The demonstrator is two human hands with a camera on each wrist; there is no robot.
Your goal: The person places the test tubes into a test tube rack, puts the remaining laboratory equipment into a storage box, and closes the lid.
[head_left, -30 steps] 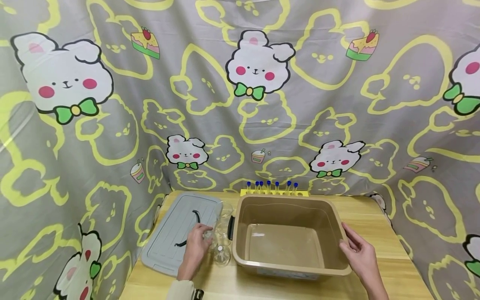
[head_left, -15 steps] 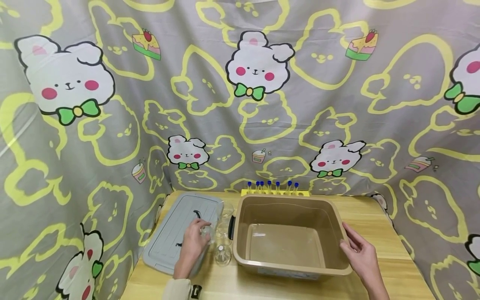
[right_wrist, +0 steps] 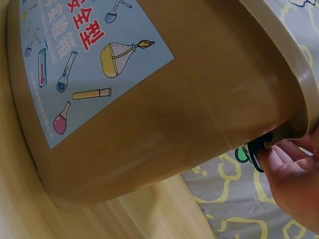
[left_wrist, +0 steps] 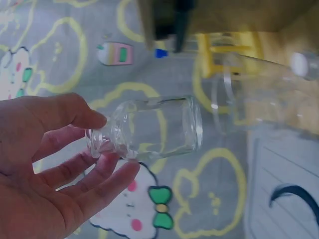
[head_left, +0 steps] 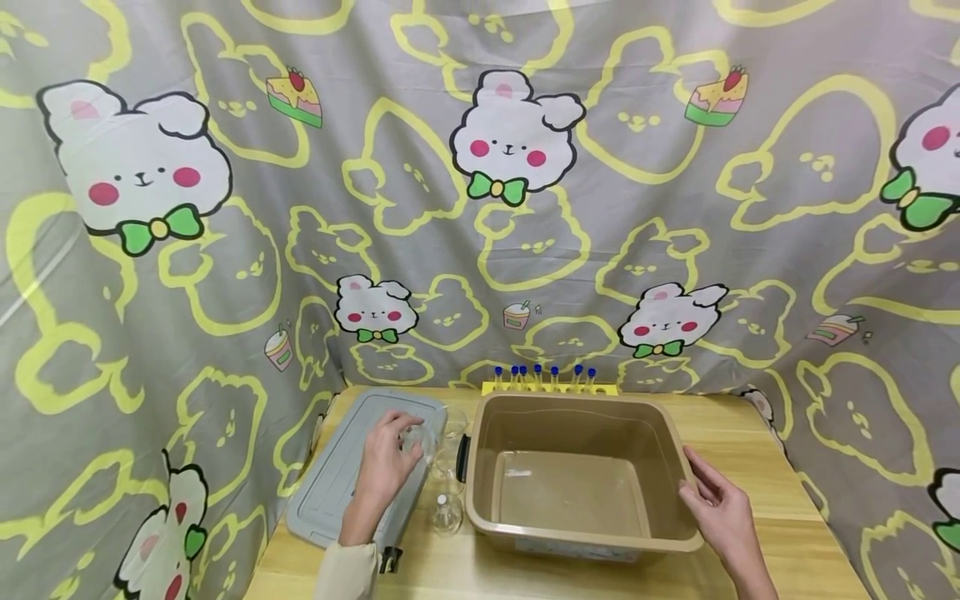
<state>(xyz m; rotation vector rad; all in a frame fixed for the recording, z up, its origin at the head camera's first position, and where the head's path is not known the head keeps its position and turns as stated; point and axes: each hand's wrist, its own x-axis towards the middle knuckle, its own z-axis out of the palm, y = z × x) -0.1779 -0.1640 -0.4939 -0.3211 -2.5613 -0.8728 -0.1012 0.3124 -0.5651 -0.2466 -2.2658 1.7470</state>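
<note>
Glass bottle (left_wrist: 155,127): long axis near upright, neck pinched by fingers of left hand (head_left: 384,460)
Brown tub (head_left: 592,535): nearer right edge of bench (head_left: 772,487); right hand (head_left: 723,510) grips rim

In front of you and along both sides hangs a grey, softly creased fabric curtain (head_left: 420,250), printed with thick yellow rabbit outlines. Across it you see white cartoon rabbit heads (head_left: 517,137) with pink cheeks and green bow ties, strawberry-topped cake slices (head_left: 296,98) and small pink-and-white drink cups (head_left: 516,315). Before you, a pale yellow wood-grain tabletop (head_left: 795,542) reaches back to the cloth, with light glinting near its front.
</note>
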